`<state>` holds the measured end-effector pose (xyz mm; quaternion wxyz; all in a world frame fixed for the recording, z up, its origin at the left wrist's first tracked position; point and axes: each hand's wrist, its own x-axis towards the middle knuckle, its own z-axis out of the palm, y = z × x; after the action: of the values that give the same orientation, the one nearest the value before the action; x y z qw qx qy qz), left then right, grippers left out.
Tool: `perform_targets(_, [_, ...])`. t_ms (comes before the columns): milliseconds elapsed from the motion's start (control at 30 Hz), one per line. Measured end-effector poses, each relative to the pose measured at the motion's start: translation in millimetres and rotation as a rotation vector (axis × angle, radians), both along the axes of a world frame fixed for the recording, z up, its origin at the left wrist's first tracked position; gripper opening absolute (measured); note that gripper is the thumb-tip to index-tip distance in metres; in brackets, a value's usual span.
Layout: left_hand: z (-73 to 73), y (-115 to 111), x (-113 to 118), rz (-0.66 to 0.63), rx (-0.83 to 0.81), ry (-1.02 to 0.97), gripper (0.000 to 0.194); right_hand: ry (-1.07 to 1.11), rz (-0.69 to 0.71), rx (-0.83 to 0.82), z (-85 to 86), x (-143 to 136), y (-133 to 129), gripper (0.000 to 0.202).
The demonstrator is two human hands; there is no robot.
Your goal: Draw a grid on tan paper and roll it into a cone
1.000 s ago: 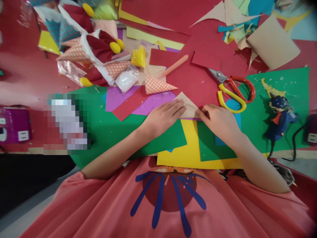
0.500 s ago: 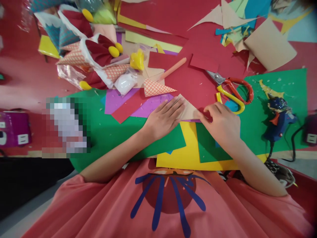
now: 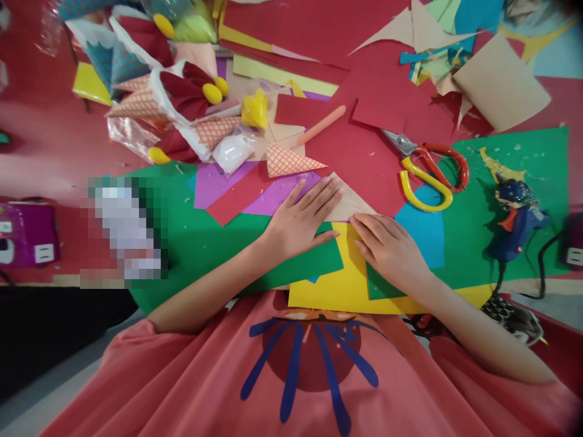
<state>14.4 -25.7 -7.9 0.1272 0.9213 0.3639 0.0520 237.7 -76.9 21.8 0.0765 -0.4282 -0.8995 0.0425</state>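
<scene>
A beige piece of paper [image 3: 350, 199] with a zigzag-cut edge lies flat in front of me, partly covered by both hands. My left hand [image 3: 303, 215] rests on its left side, fingers stretched and thumb apart. On its lower right edge lie the fingertips of my right hand [image 3: 389, 246], fingers extended close together. Just beyond is an orange-and-white checked paper cone [image 3: 291, 161] with a peach paper tube [image 3: 321, 125] beside it. Scissors [image 3: 419, 152] with one red and one yellow handle lie to the right of the paper.
A blue glue gun [image 3: 514, 224] lies on green paper at the right. Finished-looking paper cones with white trim [image 3: 182, 103] crowd the upper left. Paper scraps [image 3: 437, 67] are piled at the upper right. A blurred-out object [image 3: 127, 227] is at the left.
My right hand has moved left and down from the paper's right corner, its fingers straightening onto the lower edge. My left thumb has spread away from the fingers.
</scene>
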Motion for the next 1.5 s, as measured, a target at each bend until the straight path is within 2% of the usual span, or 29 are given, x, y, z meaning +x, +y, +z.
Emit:
perform_targets(167, [17.2, -12.1, 1.8, 0.007, 0.092, 0.063, 0.072, -0.015, -0.004, 0.023, 1.6, 3.0, -1.6, 0.036])
perform_targets(267, [26.6, -25.7, 11.4, -0.151, 0.138, 0.03, 0.06, -0.01, -0.015, -0.005, -0.1, 1.9, -2.7, 0.03])
perform_targets(333, [25.0, -33.1, 15.8, -0.22, 0.096, 0.015, 0.061, -0.01, -0.021, -0.004, -1.1, 2.1, -3.6, 0.029])
perform_targets(400, [18.1, -37.3, 14.9, -0.155, 0.057, 0.038, 0.068, -0.009, -0.024, -0.003, -1.5, 2.9, -4.0, 0.033])
perform_targets(500, [8.0, -38.5, 3.5, -0.128, 0.049, 0.023, 0.07, -0.008, -0.026, -0.025, -0.3, 4.5, -2.7, 0.038])
perform_targets(600, [6.8, -38.5, -12.9, -0.096, 0.071, -0.002, 0.065, -0.02, -0.013, -0.031, 3.4, 6.6, 1.0, 0.036])
perform_targets(800, [19.2, -43.6, -42.4, -0.046, 0.07, 0.08, 0.064, -0.028, -0.007, -0.006, 10.9, 16.1, 8.3, 0.031])
perform_targets(967, [28.6, -40.7, -63.9, -0.011, 0.07, 0.129, 0.054, 0.048, -0.027, -0.024, 7.9, 24.6, 15.6, 0.027])
perform_targets(1033, [31.0, -35.3, -67.6, 0.001, 0.121, 0.091, 0.047, 0.041, -0.017, -0.008, 6.5, 25.7, 20.9, 0.025])
perform_targets(1167, [35.8, -20.2, -59.8, -0.002, 0.199, 0.028, 0.035, -0.036, 0.048, 0.04, 6.4, 24.9, 32.2, 0.021])
perform_targets(1333, [48.4, -3.9, -30.7, 0.004, 0.246, 0.096, 0.023, -0.067, 0.168, 0.185, 6.1, 23.0, 41.4, 0.013])
perform_targets(1500, [53.6, 1.6, 2.3, -0.088, 0.262, 0.028, 0.02, -0.007, 0.179, 0.125, 10.6, 21.8, 49.5, 0.014])
